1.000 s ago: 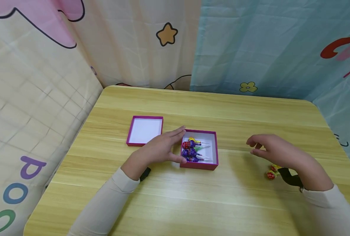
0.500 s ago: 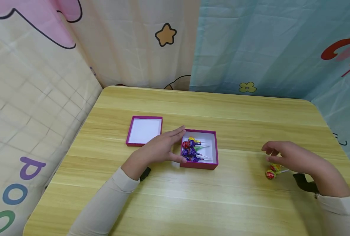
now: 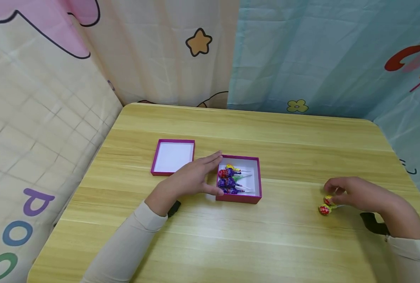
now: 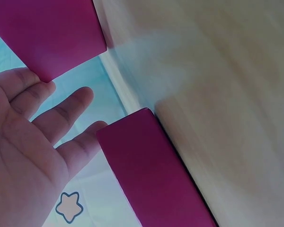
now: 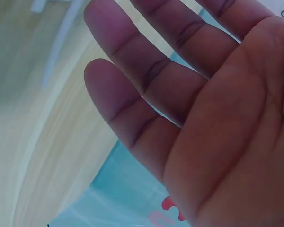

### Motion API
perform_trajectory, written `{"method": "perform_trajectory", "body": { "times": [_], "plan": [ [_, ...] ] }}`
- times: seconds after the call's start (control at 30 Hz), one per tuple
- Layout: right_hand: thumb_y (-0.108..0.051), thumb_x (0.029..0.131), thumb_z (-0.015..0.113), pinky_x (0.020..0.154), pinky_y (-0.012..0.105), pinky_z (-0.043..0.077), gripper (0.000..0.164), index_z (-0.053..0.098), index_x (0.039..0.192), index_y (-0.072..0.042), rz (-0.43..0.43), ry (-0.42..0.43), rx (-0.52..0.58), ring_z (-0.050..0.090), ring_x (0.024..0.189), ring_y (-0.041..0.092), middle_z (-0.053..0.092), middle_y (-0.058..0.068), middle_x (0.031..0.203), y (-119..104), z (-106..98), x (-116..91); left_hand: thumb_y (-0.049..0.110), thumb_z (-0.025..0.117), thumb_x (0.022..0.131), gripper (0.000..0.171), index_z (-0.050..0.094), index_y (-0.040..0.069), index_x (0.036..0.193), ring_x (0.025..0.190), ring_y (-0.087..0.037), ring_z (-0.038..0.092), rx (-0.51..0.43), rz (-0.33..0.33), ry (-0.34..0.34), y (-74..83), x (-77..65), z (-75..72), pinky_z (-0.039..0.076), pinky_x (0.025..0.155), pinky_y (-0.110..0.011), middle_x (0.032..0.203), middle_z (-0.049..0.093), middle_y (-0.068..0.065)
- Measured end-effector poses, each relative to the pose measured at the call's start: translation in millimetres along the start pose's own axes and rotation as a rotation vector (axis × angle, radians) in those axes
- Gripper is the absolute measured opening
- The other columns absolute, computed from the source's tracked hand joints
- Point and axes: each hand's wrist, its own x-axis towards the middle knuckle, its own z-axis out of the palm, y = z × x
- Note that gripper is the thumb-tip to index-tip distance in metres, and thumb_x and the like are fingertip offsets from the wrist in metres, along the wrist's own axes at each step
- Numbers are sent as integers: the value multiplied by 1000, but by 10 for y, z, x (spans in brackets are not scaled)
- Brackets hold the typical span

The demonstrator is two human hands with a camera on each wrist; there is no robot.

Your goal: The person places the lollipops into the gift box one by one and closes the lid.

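Note:
A magenta box point(image 3: 239, 199) with a white inside sits mid-table, several wrapped lollipops point(image 3: 227, 183) lying in it with their sticks to the right. Along its left side rests my left hand point(image 3: 191, 177), fingers extended to the far corner and thumb at the near one. In the left wrist view, fingertips meet the box point(image 4: 61, 38) at a corner. My right hand point(image 3: 360, 194) is low over two yellow-and-red lollipops point(image 3: 325, 209) at right; thumb and forefinger are around the farther one, their contact unclear. The right wrist view shows loosely extended fingers and white sticks point(image 5: 59, 42).
Left of the box lies its matching lid point(image 3: 176, 156), white inside up, close to my left forearm. The wooden table point(image 3: 259, 243) has rounded far corners. Printed curtains point(image 3: 167, 59) hang behind and beside it.
My right hand has moved right and down to the two loose lollipops, which it partly covered before. My left hand, the box and the lid have stayed in place.

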Motion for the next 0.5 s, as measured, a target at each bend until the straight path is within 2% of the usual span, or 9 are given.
{"method": "perform_trajectory", "body": {
  "times": [0.3,0.5],
  "plan": [
    [-14,88,74,73,28,52,22,66,108,-10,5,3,1,61,93,13,65,-2,107,56,75,1,73,64,77,108,23,15,158,147,-23,27,-4,-5,-5,9,0,-1,32,114,-39,166,15,1],
    [-13,89,73,67,26,49,17,65,104,-13,7,0,10,53,82,4,61,-7,96,76,100,-2,73,65,77,108,24,14,158,147,-22,27,-5,-7,-1,6,4,5,32,114,-39,166,15,2]
  ]
}}
